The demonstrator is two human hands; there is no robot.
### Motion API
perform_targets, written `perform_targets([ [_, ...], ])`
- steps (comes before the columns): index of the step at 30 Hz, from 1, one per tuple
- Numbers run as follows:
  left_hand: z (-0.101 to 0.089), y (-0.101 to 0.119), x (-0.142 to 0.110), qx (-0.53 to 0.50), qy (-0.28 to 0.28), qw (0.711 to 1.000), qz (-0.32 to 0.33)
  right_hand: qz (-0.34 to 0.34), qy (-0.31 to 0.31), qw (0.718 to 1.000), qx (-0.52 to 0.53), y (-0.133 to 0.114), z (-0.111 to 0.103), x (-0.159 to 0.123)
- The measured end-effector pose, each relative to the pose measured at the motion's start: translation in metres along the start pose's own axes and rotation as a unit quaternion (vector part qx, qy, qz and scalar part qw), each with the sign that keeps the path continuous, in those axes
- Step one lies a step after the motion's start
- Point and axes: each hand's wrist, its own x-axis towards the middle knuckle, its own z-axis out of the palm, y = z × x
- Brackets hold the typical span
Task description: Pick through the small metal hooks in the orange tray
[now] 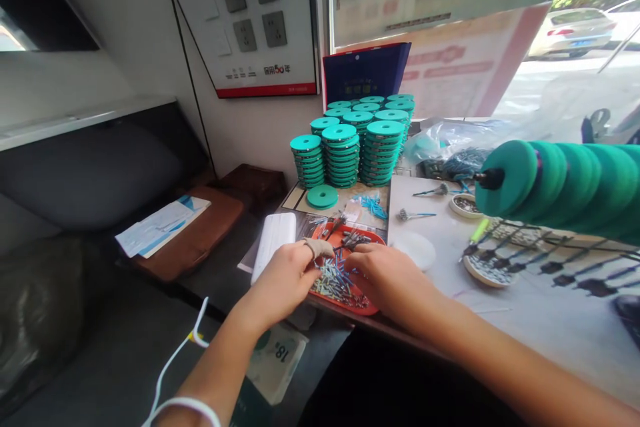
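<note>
A red-orange tray [367, 309] holds many small thin metal and bluish pieces [334, 280], too small to name. My left hand [287, 270] is over the tray's left side, a beige wrap on one finger. Its thumb and fingers are pinched close together at the pieces; what lies between them is hidden. Opposite it, my right hand [393, 275] comes in over the tray's right side with curled fingers, their tips among the pieces. Whatever it grips cannot be made out. Darker metal bits lie at the tray's far end.
Behind the tray stand stacks of green foam discs [340, 153], with one loose disc [323, 196] in front. A white box [274, 243] borders the tray's left. At right, a row of green discs [555, 180] hangs over shallow dishes [487, 273] and a round white lid [415, 250].
</note>
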Motion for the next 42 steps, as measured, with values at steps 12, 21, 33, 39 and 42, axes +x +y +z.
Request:
perform_targets([
  [12, 0.0, -0.002, -0.008, -0.026, 0.037, 0.997, -0.056, -0.036, 0.007, 0.999, 0.006, -0.008, 0.016, 0.017],
  [21, 0.002, -0.001, -0.012, -0.029, 0.075, 0.992, -0.099, -0.032, 0.009, 0.999, 0.006, -0.007, 0.016, 0.021],
  [33, -0.008, 0.016, -0.1, -0.085, 0.052, 0.97, -0.223, -0.156, -0.063, 0.961, 0.217, -0.051, 0.016, -0.047],
  [39, -0.01, 0.019, -0.1, 0.04, -0.016, 0.982, -0.183, -0.032, 0.007, 0.976, 0.217, -0.036, 0.009, -0.04],
  [42, -0.004, 0.02, -0.076, 0.119, 0.096, 0.973, -0.174, 0.025, 0.095, 0.983, 0.156, -0.02, 0.003, -0.024],
])
